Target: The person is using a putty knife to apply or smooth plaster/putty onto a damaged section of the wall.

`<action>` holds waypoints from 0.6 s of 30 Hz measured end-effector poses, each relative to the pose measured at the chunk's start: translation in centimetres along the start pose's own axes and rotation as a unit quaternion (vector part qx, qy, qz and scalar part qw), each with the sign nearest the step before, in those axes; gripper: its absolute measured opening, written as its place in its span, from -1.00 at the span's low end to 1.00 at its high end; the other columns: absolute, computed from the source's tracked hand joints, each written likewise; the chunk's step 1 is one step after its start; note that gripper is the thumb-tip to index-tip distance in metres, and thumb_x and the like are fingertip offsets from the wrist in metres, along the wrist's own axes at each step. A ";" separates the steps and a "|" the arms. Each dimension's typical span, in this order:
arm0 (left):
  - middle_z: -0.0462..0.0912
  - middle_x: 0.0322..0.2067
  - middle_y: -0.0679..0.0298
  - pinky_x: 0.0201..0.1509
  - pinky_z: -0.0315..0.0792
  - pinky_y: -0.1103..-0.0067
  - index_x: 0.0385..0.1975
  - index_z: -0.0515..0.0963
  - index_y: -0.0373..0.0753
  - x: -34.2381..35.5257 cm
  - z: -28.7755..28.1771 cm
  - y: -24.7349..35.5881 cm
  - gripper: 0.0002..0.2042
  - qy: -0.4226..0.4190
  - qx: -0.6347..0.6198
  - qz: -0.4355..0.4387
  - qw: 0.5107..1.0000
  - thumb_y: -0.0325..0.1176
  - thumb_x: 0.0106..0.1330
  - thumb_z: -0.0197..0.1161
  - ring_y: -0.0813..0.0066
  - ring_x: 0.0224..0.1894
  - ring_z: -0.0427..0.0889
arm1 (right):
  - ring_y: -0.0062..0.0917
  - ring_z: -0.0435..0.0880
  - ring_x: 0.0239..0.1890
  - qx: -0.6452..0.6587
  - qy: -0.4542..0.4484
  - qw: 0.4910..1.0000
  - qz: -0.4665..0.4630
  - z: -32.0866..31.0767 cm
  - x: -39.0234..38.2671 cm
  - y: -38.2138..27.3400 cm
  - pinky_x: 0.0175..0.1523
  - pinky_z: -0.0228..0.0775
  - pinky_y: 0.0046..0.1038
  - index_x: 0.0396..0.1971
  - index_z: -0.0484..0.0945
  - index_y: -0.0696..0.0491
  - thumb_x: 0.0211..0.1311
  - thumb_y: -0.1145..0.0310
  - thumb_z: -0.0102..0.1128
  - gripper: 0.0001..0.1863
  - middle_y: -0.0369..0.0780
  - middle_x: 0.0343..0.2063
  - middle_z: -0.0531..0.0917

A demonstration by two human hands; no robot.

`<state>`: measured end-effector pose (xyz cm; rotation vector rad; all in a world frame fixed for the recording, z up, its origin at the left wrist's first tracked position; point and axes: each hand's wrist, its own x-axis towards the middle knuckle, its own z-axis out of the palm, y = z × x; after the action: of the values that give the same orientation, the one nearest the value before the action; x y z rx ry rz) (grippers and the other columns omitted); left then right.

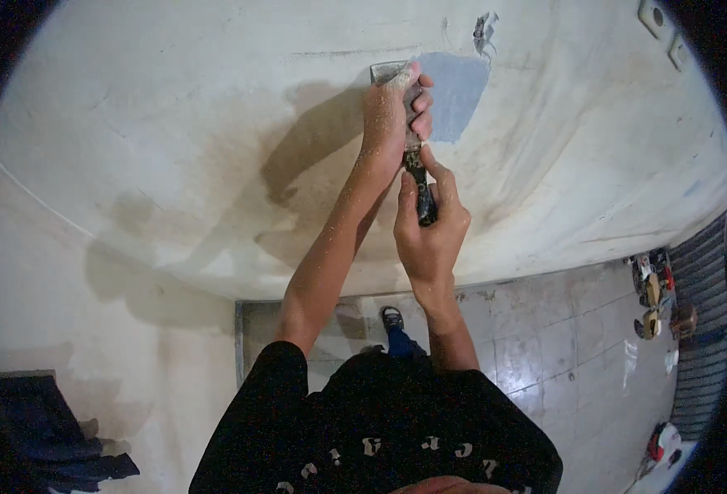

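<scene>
A scraper (414,177) with a wide metal blade and a dark, worn handle is held up to the pale wall (215,107). My left hand (386,119) is closed around the blade, fingers curled over its right side and thumb up near the wide edge. Below it, my right hand (433,235) grips the handle between thumb and fingers. The blade's far corner shows beside my left thumb; my fingers hide much of the rest. Just right of my left hand lies a smooth grey patch (456,99) on the wall. Pale dust specks cover my left hand and forearm.
Above the grey patch is a damaged spot (483,34) in the wall. Switch plates (656,18) sit at the upper right. Assorted items (650,300) lie on the tiled floor (536,354) by a corrugated shutter (699,346). Dark cloth (42,428) is at lower left.
</scene>
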<state>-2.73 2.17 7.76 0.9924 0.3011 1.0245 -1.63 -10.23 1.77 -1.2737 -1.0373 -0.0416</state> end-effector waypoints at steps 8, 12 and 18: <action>0.32 -0.72 0.41 -0.77 0.14 0.60 -0.44 0.41 -0.24 -0.8 -2.0 -1.8 -0.74 0.029 -0.028 -0.042 0.998 -0.17 0.33 0.11 0.59 -0.82 0.28 | -0.45 0.72 -0.47 -0.024 -0.047 0.997 0.054 -0.4 -1.4 0.1 -0.39 0.48 -0.50 -0.01 0.49 0.18 0.18 0.50 0.18 -0.65 0.02 -0.43 0.66; 0.32 -0.72 0.41 -0.77 0.15 0.60 -0.44 0.41 -0.24 -1.1 -1.7 -2.2 -0.75 0.015 -0.016 -0.040 0.999 -0.18 0.33 0.11 0.60 -0.82 0.28 | -0.41 0.72 -0.47 -0.011 -0.024 0.999 0.018 -0.3 -1.9 1.5 -0.39 0.48 -0.48 -0.01 0.49 0.18 0.18 0.50 0.18 -0.66 0.02 -0.45 0.65; 0.30 -0.74 0.40 -0.77 0.15 0.58 -0.43 0.41 -0.26 -0.5 -0.9 -1.1 -0.74 0.008 -0.002 -0.008 1.000 -0.17 0.33 0.11 0.58 -0.84 0.26 | -0.33 0.73 -0.47 -0.017 -0.024 1.000 -0.001 -0.4 -0.7 0.8 -0.40 0.49 -0.47 -0.02 0.48 0.19 0.18 0.49 0.17 -0.66 0.03 -0.43 0.65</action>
<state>-2.96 2.10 6.31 0.9774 0.3199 1.0179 -1.39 -10.60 0.72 -1.3095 -1.0836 -0.0295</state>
